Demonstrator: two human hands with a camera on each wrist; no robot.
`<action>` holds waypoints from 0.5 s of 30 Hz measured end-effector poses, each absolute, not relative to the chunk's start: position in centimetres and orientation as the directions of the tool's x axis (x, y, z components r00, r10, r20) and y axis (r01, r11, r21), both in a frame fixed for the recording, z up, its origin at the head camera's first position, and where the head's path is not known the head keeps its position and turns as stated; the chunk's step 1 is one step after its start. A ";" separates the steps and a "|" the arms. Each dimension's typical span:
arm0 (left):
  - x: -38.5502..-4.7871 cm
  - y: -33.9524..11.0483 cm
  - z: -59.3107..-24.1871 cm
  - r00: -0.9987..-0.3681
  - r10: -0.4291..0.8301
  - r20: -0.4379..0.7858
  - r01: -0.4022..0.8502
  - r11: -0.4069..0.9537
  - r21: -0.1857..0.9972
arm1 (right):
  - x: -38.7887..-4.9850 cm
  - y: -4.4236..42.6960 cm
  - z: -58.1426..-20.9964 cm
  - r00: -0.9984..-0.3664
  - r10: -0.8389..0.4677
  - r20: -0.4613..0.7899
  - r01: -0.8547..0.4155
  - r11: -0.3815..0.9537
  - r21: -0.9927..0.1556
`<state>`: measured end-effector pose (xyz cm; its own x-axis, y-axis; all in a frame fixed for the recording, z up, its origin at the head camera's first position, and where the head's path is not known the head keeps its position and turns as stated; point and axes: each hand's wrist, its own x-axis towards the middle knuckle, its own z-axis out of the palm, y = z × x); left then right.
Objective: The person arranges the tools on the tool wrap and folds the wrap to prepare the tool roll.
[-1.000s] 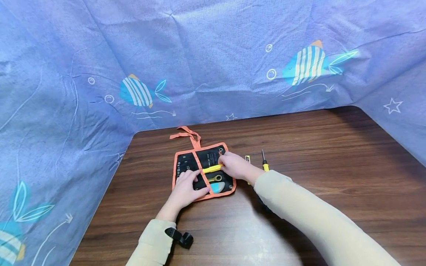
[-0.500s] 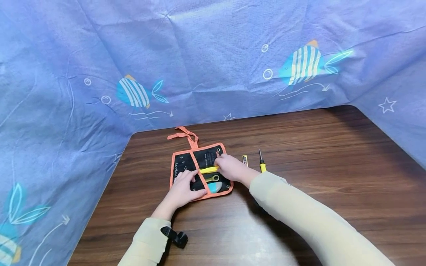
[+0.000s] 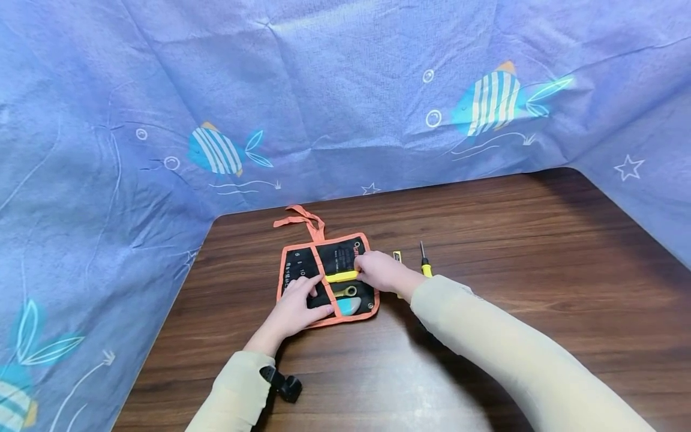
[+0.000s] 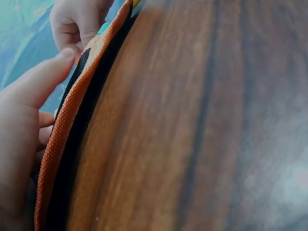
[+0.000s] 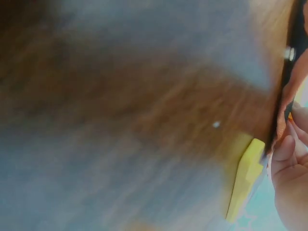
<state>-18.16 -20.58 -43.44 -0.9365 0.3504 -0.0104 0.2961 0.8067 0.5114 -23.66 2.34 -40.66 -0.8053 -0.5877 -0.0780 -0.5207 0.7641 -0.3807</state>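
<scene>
A black tool pouch with orange trim [image 3: 333, 248] lies unrolled on the table. The right hand [image 3: 380, 271] pinches the right end of a yellow tool [image 3: 342, 276], whose left end meets the orange pocket edge. Below that tool, a brass-coloured wrench [image 3: 346, 291] and a teal and grey tool [image 3: 349, 306] stick out of the pocket. Spread over the pouch's left part, the left hand [image 3: 294, 306] rests with forefinger and thumb tips at the pocket edge. In the left wrist view the left thumb [image 4: 41, 82] lies beside the orange trim [image 4: 72, 103].
Right of the pouch, a yellow item [image 3: 397, 257] is partly hidden by the right arm; it also shows as a yellow handle [image 5: 244, 180] in the right wrist view. Beside it a screwdriver [image 3: 426, 269] points away. Orange ties [image 3: 305, 220] trail behind the pouch. A patterned curtain stands behind.
Both hands keep nearly the same places on the pouch. The yellow tool is still in the right hand's grip, and the head view has shifted slightly.
</scene>
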 end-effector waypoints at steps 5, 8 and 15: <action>-18.0 -20.7 -43.5 -0.940 0.340 -0.006 0.291 0.813 0.503 | -23.8 2.2 -40.7 -0.790 -0.608 -0.082 -0.532 0.745 -0.402; -17.9 -20.5 -43.5 -0.937 0.348 0.010 0.305 0.805 0.508 | -23.9 2.4 -40.7 -0.790 -0.607 -0.087 -0.526 0.743 -0.413; -18.1 -20.5 -43.5 -0.930 0.367 0.025 0.327 0.793 0.515 | -24.1 2.0 -40.7 -0.791 -0.603 -0.108 -0.518 0.752 -0.408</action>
<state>-18.06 -20.53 -43.50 -0.9298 0.3673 0.0247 0.3268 0.7927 0.5146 -24.14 2.00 -40.66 -0.7906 -0.6028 -0.1080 -0.5177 0.7521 -0.4078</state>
